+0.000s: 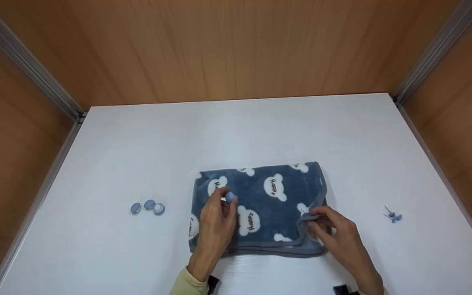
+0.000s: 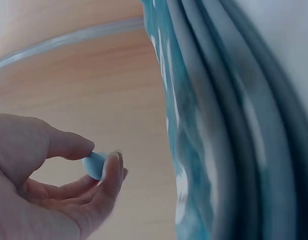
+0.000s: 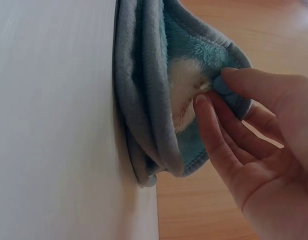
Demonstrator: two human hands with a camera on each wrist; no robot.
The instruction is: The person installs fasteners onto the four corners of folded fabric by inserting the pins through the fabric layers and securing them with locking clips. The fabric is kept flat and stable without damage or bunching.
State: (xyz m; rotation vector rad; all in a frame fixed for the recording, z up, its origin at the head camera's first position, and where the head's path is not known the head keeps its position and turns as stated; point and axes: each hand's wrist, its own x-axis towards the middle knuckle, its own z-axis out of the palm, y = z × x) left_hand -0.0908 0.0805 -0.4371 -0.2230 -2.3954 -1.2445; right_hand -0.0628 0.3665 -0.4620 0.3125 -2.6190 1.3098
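Observation:
A folded blue blanket [image 1: 260,205] with white bear heads and grey edging lies on the white table. Over its left part, my left hand [image 1: 213,223] pinches a small round light-blue cap [image 2: 95,165] between thumb and fingers. At the blanket's near right corner, my right hand [image 1: 344,235] lifts a turned-up flap of the top layer. In the right wrist view, its thumb and fingers pinch the flap's corner [image 3: 239,57] together with a round blue pin head [image 3: 223,86]. The pin's shaft is mostly hidden by the cloth and fingers.
Three similar blue caps [image 1: 149,204] lie on the table [image 1: 236,131] left of the blanket. Several blue-headed pins [image 1: 392,216] sit in a small cluster at the right. Wooden panels [image 1: 236,49] with metal edge rails enclose the table's back and sides.

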